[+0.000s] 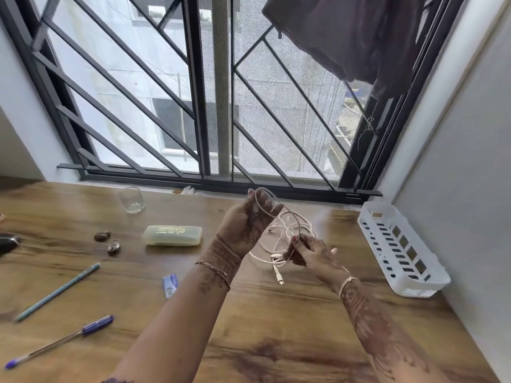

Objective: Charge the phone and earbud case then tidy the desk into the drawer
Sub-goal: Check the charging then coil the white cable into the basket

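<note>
Near the middle of the frame both hands are raised over the wooden desk (249, 313) with a tangle of white charging cables (279, 239) between them; the left hand (246, 222) sits higher, fingers curled shut around a loop of cable that arches over its fingertips; the right hand (307, 252), lower and to the right, pinches the bundle between thumb and fingers, though motion blur makes the exact contact hard to read; loose strands hang below the hands, and a USB plug (279, 280) dangles at the lowest point, seemingly just above the desk surface; both wrists wear thin bracelets, and the forearms carry henna patterns; left of the hands a pale yellow-green rectangular case (172, 235) lies flat on the desk; further toward the upper left stands an empty clear drinking glass (132, 200), close to the window frame (204, 106); two small brown objects (107, 241) lie left of the case, too small to identify; at lower left a light blue pen (56, 292) and a blue-capped ballpoint pen (59, 341) lie diagonally, well apart from the cables; a small blue and white packet (169, 284) rests beside the left forearm; at the right edge a white slotted plastic basket (401, 250) sits against the wall; a dark cloth (345, 31) hangs at the upper right.
</note>
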{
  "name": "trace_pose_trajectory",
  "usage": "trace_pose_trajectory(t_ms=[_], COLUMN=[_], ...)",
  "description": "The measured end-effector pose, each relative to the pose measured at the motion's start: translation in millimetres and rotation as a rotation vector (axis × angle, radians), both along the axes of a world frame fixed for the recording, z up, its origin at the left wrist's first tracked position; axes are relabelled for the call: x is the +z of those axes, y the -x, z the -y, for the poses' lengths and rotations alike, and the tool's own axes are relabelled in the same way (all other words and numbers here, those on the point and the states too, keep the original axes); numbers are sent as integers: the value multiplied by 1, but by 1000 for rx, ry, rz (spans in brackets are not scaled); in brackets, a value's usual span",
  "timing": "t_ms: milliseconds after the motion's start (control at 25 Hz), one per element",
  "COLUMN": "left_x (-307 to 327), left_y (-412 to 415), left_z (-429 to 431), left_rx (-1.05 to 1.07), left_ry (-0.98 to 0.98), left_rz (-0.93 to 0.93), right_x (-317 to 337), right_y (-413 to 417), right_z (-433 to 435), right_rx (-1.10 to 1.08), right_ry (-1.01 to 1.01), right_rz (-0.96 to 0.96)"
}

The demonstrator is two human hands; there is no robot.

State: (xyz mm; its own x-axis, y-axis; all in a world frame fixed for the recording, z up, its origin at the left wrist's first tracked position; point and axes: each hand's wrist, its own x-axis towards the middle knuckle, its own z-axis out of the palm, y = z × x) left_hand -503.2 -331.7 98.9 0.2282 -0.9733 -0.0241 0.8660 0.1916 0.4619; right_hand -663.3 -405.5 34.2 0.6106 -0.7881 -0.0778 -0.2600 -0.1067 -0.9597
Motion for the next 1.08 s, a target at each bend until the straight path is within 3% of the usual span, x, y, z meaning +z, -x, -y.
trace_pose_trajectory(t_ms=[80, 400, 520, 680, 760, 1080], left_x=[-1, 1, -2, 0, 3, 3], left_y=[3, 13, 15, 19, 23, 34], left_z=[4, 12, 12, 10, 8, -10], left_rx=[8, 63, 85, 68, 65, -117], left_ry=[-11, -77, -110, -126, -162, -368], left_rz=[39, 228, 215, 182, 115, -137], right_x=[2, 2, 7, 4, -3, -23], right_y=[1, -1, 0, -2, -6, -8], right_z=[-4, -22, -25, -31, -32, -11], right_rx=[7, 27, -24, 73, 19, -144], right_ry=[26, 474, 503, 691, 756, 627], right_rz=[6, -216, -293, -554, -616, -828])
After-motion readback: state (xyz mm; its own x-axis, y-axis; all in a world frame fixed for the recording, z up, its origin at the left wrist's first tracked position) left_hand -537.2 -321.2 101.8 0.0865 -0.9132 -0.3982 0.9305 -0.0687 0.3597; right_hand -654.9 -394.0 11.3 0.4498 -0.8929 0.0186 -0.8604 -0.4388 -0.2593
